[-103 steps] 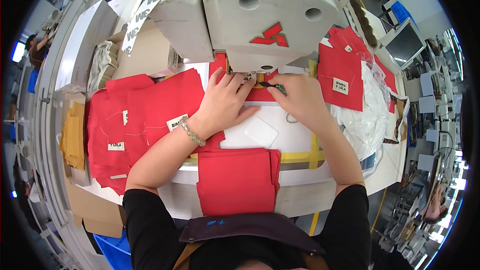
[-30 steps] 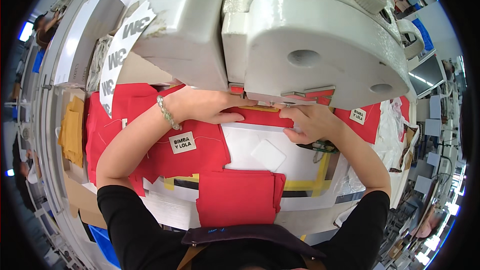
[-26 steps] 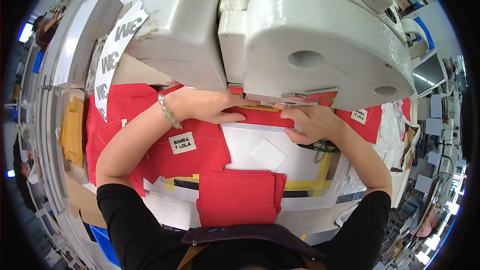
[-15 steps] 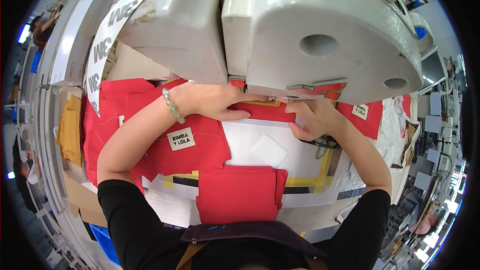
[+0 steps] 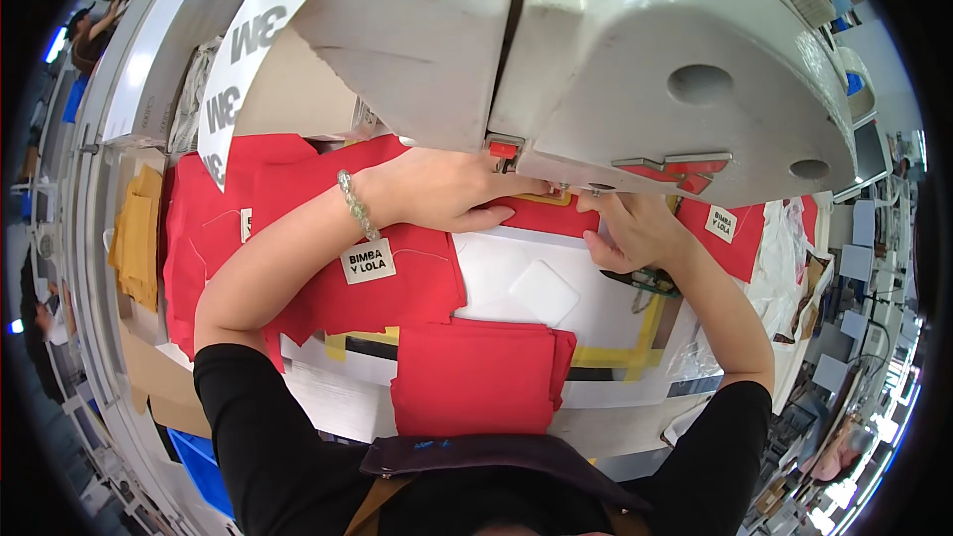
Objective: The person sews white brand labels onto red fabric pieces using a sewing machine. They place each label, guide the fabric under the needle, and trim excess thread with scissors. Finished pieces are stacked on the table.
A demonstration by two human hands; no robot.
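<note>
Over the tabletop (image 5: 615, 425), the red fabric panel (image 5: 558, 219) lies below the sewing machine head (image 5: 635, 60), just right of frame center; presumably light and limp, it is best held flat near its side edges, where the extended left hand (image 5: 445, 191) and curled right hand (image 5: 640, 230) rest, grip not discernible.

You wear a black short-sleeved top, its left sleeve (image 5: 263, 427) and right sleeve (image 5: 715, 442) ending near your elbows. Pale greenish, translucent beads form a bracelet (image 5: 355, 204) above your left hand (image 5: 447, 189). A dark purple bib (image 5: 536, 457), nearest, has a blue marking (image 5: 432, 445) left of its middle, brown straps (image 5: 373, 504) and small metal studs (image 5: 623, 511).
</note>
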